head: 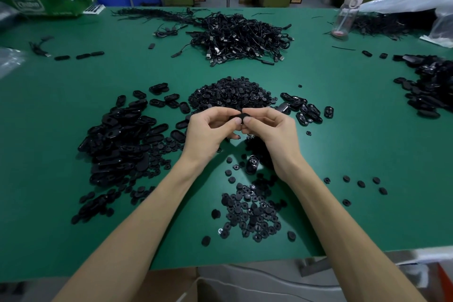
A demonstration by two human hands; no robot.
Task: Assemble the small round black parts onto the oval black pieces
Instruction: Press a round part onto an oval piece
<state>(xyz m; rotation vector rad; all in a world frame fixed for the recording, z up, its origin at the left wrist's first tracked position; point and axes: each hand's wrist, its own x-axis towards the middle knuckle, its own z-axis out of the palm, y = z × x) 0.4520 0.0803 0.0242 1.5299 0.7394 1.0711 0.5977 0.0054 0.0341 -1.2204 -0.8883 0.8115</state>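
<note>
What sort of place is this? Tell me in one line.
Probably a small factory assembly bench: a green table heaped with round parts and oval pieces, a cable pile behind, left hand and right hand pinching one piece.

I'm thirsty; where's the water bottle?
Head view: bottle stands far right on the table, beside the clear plastic bag, right of the cable heap.

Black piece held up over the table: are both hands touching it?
Touching. The head view shows the left hand and the right hand both pinching the black piece, fingertips pressed on it from either side.
</note>
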